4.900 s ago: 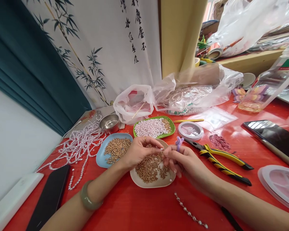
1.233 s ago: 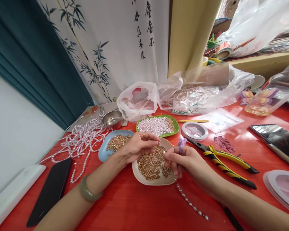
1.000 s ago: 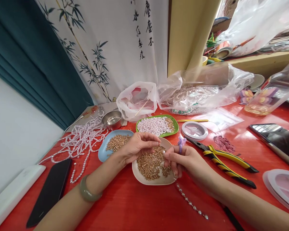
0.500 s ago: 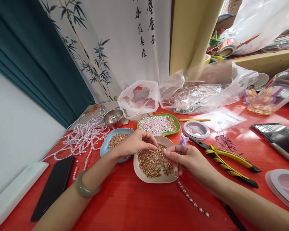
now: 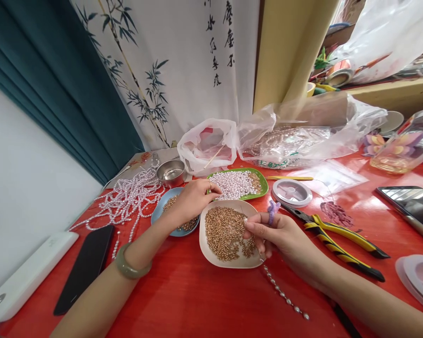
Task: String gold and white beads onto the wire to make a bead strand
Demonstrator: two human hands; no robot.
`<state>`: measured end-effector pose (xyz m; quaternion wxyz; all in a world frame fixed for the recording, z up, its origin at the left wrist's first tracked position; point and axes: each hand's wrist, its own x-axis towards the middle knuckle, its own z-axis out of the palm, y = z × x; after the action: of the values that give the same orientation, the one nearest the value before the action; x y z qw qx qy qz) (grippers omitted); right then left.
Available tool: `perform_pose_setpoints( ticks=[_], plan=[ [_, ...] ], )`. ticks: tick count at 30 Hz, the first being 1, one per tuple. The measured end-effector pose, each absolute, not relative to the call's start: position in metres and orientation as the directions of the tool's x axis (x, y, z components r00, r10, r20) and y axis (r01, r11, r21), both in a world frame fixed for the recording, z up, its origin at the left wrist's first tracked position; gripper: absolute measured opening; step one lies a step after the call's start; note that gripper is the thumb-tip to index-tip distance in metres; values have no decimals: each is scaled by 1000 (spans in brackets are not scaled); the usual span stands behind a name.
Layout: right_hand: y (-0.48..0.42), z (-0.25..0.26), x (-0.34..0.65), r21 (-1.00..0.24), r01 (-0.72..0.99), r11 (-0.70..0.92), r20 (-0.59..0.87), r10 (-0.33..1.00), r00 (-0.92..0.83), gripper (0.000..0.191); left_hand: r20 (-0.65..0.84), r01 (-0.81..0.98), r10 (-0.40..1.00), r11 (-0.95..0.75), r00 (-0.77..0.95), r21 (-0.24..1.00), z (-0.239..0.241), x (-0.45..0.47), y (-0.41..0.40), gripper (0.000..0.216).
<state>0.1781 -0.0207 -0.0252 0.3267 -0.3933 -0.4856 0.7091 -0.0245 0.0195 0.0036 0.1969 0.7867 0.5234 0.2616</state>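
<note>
the left hand [image 5: 193, 199] reaches across the blue dish [image 5: 157, 216] to the green dish [image 5: 265, 187], at 12 o'clock from the beige dish [image 5: 232, 264]. its fingertips are down on the near edge of the white pearls [image 5: 236, 183]; whether one is pinched yet i cannot tell. the right hand [image 5: 278, 234] is closed in a pinch at the beige dish's 3 o'clock rim, gripping the free end of the beaded strand [image 5: 285, 298], which trails toward 5 o'clock on the red table [image 5: 197, 305]. a small purple piece [image 5: 272, 211] pokes up from that hand. to do it well, the left should lift a single pearl and turn its hole to the thread tip. the right should hold the end short over the gold beads [image 5: 225, 232], so a dropped pearl lands in the dish.
</note>
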Motion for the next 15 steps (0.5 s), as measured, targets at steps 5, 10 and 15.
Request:
perform_pose_setpoints(
  ticks=[5, 10, 15],
  plan=[
    [-22, -21, 177, -947, -85, -311, -238, 853, -464, 22, 292, 762, 906, -417, 306, 495, -5, -29, 32, 17],
    [-23, -20, 177, -944, -69, -322, -255, 848, -464, 22, 258, 794, 921, -383, 291, 472, -10, -23, 34, 13],
    [-24, -19, 177, -947, -75, -313, -245, 853, -461, 21, 273, 845, 934, -331, 230, 419, -16, -18, 34, 10]
  ],
)
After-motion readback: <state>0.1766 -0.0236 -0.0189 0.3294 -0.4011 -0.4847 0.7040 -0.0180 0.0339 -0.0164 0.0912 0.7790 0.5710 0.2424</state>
